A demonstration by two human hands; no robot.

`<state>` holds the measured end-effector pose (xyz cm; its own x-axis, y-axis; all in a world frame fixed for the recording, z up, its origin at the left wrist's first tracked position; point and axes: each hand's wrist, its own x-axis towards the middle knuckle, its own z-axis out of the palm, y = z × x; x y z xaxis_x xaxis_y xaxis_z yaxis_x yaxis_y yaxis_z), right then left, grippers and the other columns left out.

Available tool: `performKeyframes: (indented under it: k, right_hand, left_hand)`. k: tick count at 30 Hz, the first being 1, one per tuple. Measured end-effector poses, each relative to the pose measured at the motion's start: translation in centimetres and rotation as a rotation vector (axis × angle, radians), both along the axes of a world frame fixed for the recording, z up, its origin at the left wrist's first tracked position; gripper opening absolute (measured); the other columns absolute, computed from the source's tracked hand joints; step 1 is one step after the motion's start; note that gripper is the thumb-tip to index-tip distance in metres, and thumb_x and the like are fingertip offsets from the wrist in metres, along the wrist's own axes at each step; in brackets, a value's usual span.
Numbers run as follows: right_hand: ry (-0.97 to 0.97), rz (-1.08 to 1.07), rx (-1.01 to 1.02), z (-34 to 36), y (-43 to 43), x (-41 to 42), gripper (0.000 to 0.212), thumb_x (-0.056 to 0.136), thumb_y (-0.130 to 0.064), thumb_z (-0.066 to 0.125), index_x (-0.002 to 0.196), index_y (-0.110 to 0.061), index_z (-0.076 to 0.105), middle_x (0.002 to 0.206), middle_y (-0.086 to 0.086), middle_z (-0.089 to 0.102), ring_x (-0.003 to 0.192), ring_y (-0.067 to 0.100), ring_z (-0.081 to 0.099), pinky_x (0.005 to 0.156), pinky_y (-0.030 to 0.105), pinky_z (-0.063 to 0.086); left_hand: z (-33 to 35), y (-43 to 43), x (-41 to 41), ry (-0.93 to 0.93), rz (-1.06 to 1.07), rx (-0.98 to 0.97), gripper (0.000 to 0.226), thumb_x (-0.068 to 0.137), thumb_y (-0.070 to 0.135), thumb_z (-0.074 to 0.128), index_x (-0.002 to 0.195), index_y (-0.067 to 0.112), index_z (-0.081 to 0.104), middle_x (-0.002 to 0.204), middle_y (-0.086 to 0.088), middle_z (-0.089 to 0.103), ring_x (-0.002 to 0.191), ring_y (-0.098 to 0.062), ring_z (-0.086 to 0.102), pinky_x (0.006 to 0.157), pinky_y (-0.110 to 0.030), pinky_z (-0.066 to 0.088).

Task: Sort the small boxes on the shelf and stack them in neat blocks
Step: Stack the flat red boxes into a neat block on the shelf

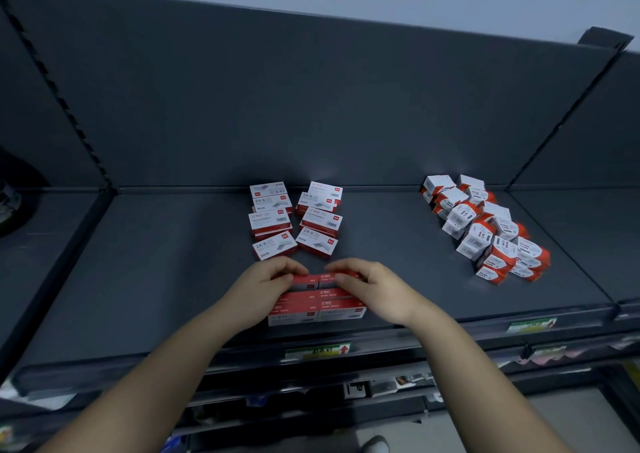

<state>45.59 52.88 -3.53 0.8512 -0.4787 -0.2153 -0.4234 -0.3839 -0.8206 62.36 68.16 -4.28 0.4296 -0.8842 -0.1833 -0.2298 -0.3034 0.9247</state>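
Left hand [266, 288], right hand [375, 288] each grip top boxes [313, 281] of front stack [311, 309]; box ends hidden under fingers.

The shelf [156, 262] lies bare over its left half and in a wide lane right of the middle, while two rows of flat boxes [296, 220] near the back edge, a stacked block [317, 309] at the front edge and a loose heap [485, 227] toward the right edge block the way.

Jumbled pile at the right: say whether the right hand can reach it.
Probably yes: only bare shelf lies between the right hand and the pile, though its fingers hold a box on the front stack.
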Motion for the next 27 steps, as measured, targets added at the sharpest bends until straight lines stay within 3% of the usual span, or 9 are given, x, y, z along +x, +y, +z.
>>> performKeyframes:
  k: [3,6,9,16,19,21,24,27]
  right_hand:
    - [-0.002,0.047,-0.006,-0.7,0.6,-0.8,0.053,0.081,-0.054,0.071,0.129,-0.049,0.049,0.124,-0.017,0.055,0.115,0.009,0.056,0.099,0.033,0.05]
    - [0.063,0.129,-0.253,-1.1,0.8,-1.2,0.072,0.069,-0.062,0.074,0.132,-0.053,0.042,0.127,-0.026,0.045,0.124,0.005,0.042,0.109,0.035,0.034]
    - [0.029,0.146,-0.346,-1.1,1.2,-1.2,0.065,0.076,-0.045,0.077,0.133,-0.047,0.045,0.125,-0.023,0.048,0.121,0.001,0.041,0.11,0.033,0.027]
    - [0.005,0.119,-0.362,-1.3,1.6,-1.3,0.058,0.081,-0.043,0.075,0.132,-0.045,0.048,0.122,-0.023,0.051,0.117,0.001,0.044,0.108,0.032,0.028]
    - [0.034,0.149,-0.388,-1.2,1.5,-1.4,0.061,0.079,-0.05,0.073,0.133,-0.047,0.045,0.122,-0.025,0.049,0.118,0.0,0.041,0.107,0.03,0.026]
    - [0.074,0.166,-0.332,-0.9,1.0,-1.4,0.067,0.074,-0.065,0.068,0.134,-0.051,0.042,0.124,-0.028,0.048,0.122,0.0,0.038,0.108,0.03,0.027]
    - [0.001,0.061,-0.191,-0.3,-0.1,-0.9,0.065,0.073,-0.079,0.056,0.132,-0.051,0.047,0.126,-0.023,0.052,0.125,0.007,0.044,0.107,0.036,0.038]
    - [0.015,-0.067,-0.307,0.9,-1.8,0.6,0.043,0.089,-0.057,0.057,0.121,-0.029,0.063,0.114,-0.006,0.062,0.113,0.014,0.055,0.098,0.03,0.043]
  left_hand:
    - [-0.1,0.8,-0.4,0.037,-0.054,-0.045,0.014,0.092,0.029,0.064,0.105,0.032,0.066,0.102,0.008,0.069,0.093,-0.004,0.065,0.085,-0.026,0.052]
    - [-0.3,1.6,-0.5,-0.103,-0.145,0.023,0.048,0.075,0.041,0.08,0.116,0.038,0.056,0.113,0.019,0.061,0.098,0.007,0.059,0.086,-0.017,0.049]
    - [-0.7,1.9,-0.5,-0.272,-0.179,0.016,0.06,0.069,0.036,0.085,0.117,0.046,0.05,0.118,0.025,0.052,0.105,0.011,0.052,0.087,-0.011,0.045]
    - [-1.5,2.0,-0.7,-0.37,-0.164,-0.087,0.055,0.074,0.033,0.082,0.111,0.053,0.046,0.116,0.031,0.049,0.109,0.013,0.046,0.085,-0.004,0.041]
    - [-1.6,2.1,-0.5,-0.379,-0.182,-0.069,0.055,0.074,0.039,0.081,0.112,0.054,0.046,0.118,0.031,0.048,0.11,0.012,0.047,0.087,-0.008,0.042]
    - [-1.2,2.2,-0.1,-0.331,-0.187,-0.051,0.054,0.073,0.048,0.079,0.117,0.051,0.048,0.119,0.029,0.049,0.109,0.01,0.049,0.088,-0.012,0.044]
    - [-0.3,2.0,1.4,-0.258,0.003,-0.148,0.035,0.08,0.049,0.072,0.111,0.04,0.057,0.109,0.021,0.059,0.097,0.004,0.058,0.081,-0.019,0.047]
    - [-0.5,1.3,4.0,-0.386,0.247,-0.101,0.015,0.088,0.036,0.066,0.101,0.029,0.061,0.1,0.011,0.064,0.088,-0.008,0.061,0.077,-0.03,0.049]
